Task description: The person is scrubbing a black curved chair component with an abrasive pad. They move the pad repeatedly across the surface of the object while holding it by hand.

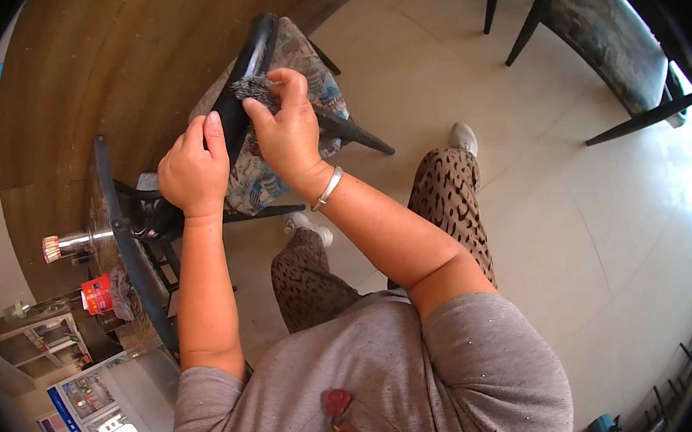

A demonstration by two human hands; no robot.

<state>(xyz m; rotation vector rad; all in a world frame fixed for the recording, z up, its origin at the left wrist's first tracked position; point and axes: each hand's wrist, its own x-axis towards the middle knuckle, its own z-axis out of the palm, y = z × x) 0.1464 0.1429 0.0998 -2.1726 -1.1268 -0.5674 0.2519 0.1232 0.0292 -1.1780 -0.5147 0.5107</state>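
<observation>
A chair (256, 44) with a curved, glossy black top rail and a patterned fabric seat (324, 91) is in front of me. My left hand (194, 168) is closed around the lower stretch of the rail, its thumb lying along the top. Farther up, my right hand (287, 133) pinches a grey steel wool scrubber (252, 88) between thumb and fingers. The scrubber rests against the black rail. A silver bangle (328, 188) circles my right wrist. Part of the seat is hidden behind my right hand.
Brown wood panelling (131, 41) runs along the left. A dark-edged table (118, 229) bears a clear toothpick holder (63, 247) and a red package (97, 295). Another fabric chair (607, 50) stands at the far right on the pale tiled floor (545, 192).
</observation>
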